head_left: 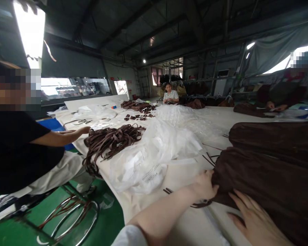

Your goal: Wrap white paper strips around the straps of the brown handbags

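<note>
A large dark brown, soft leather-like piece (261,177) lies across the right side of the table, with thin dark cords sticking out at its near-left end. My left hand (205,186) is closed at that end, its fingers curled over the edge and partly hidden. On the same piece, my right hand (256,218) lies with fingers stretched out and apart. Below my left wrist a few dark cords (201,205) rest on the pale tabletop. Another brown piece (272,136) lies just behind the first.
Crumpled clear plastic bags (154,153) cover the table's middle. A heap of brown straps (113,140) hangs over the left edge, near a seated co-worker's hand (83,131). Other people sit at the far end and far right. A metal-framed stool (74,212) stands on the green floor.
</note>
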Available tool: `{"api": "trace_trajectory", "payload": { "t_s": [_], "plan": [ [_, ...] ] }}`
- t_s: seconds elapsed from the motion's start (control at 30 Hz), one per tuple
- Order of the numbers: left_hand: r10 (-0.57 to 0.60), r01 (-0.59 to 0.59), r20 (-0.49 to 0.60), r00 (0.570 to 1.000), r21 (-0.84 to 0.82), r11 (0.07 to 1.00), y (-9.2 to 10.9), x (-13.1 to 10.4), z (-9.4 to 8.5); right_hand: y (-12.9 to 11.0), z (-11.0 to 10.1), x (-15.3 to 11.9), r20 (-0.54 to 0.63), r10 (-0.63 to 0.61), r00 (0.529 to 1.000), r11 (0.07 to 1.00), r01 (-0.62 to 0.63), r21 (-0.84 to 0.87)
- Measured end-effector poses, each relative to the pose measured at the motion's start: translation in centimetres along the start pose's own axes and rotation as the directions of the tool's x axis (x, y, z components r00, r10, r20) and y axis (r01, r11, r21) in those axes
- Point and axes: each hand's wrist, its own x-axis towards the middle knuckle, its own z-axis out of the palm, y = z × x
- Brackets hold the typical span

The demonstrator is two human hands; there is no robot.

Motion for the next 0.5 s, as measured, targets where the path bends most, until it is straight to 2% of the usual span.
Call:
{"api": "trace_trajectory", "payload": {
  "t_s": [0.03, 0.1, 0.17, 0.27, 0.37, 0.5],
  "plan": [
    [0.006, -0.004, -0.049, 0.999, 0.034, 0.999, -1.2, -0.9, -0.6, -0.4, 0.7, 0.0, 0.015, 0.006, 1.000, 1.000, -0.005, -0.009],
    [-0.042, 0.065, -0.158, 0.987, 0.144, 0.987, -3.7, -2.2, -2.0, -0.8, 1.5, 0.0, 0.038, 0.047, 0.998, 0.999, -0.047, -0.010],
    [-0.148, 0.192, -0.174, 0.973, 0.270, 0.944, -6.1, -2.5, -3.4, -0.9, 1.4, 0.1, 0.065, 0.071, 0.995, 0.997, -0.071, 0.002],
    [-0.248, 0.294, -0.176, 0.953, 0.318, 0.902, -8.4, -1.3, -4.5, -1.0, 0.7, 0.3, 0.090, 0.099, 0.991, 0.994, -0.102, 0.027],
    [-0.334, 0.376, -0.179, 0.926, 0.331, 0.866, -9.1, 0.5, -4.7, -1.2, 0.1, 0.4, 0.114, 0.097, 0.989, 0.993, -0.104, 0.057],
    [-0.391, 0.425, -0.165, 0.905, 0.337, 0.840, -8.6, 1.9, -4.4, -1.2, -0.4, 0.4, 0.146, 0.086, 0.986, 0.990, -0.101, 0.097]
  ]
}}
